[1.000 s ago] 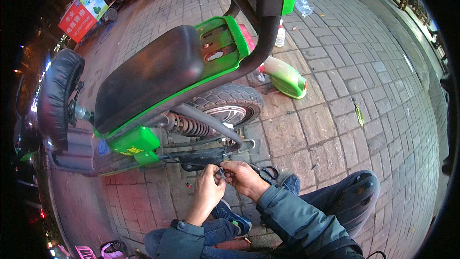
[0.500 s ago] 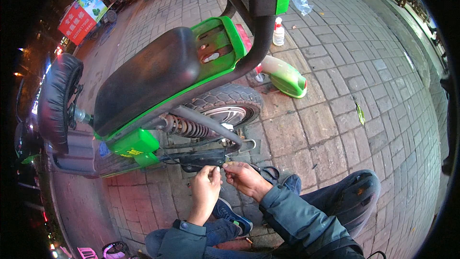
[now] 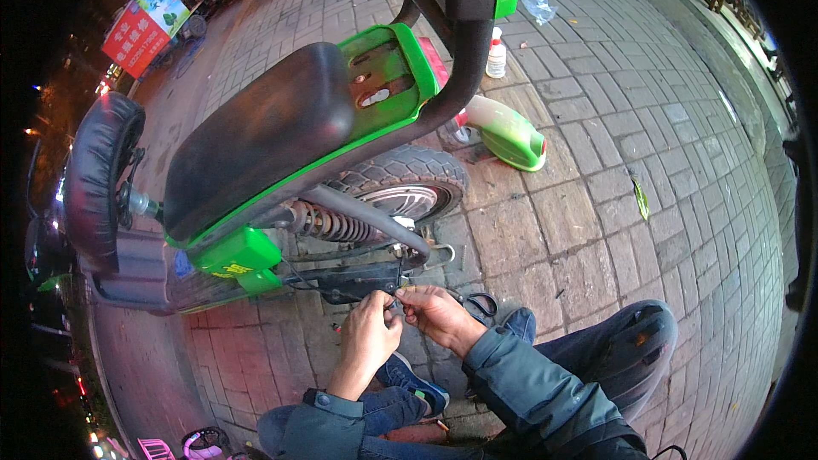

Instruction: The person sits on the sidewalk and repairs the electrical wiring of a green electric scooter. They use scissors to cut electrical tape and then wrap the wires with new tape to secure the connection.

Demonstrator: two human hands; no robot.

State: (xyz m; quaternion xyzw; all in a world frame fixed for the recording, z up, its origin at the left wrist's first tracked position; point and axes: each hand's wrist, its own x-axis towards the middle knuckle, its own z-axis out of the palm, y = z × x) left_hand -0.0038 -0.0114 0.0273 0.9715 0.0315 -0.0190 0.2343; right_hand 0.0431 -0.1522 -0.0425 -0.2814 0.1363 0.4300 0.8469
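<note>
By the bike (image 3: 236, 251), a small dark bit (image 3: 393, 302), too tiny to name, is pinched in the fingers (image 3: 417, 296) of the left hand (image 3: 370, 336) and right hand (image 3: 439, 317). A black loop (image 3: 483, 297) is just beside the right hand. Farther out are the back wheel (image 3: 417, 166) and black seat (image 3: 260, 132).

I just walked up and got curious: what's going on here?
A person is down beside a green-and-black scooter. The left hand and right hand meet at the fingertips, pinching something small, too tiny to identify. Beyond the scooter's wheel, a curved green piece lies on the paving and a white bottle stands upright.
</note>
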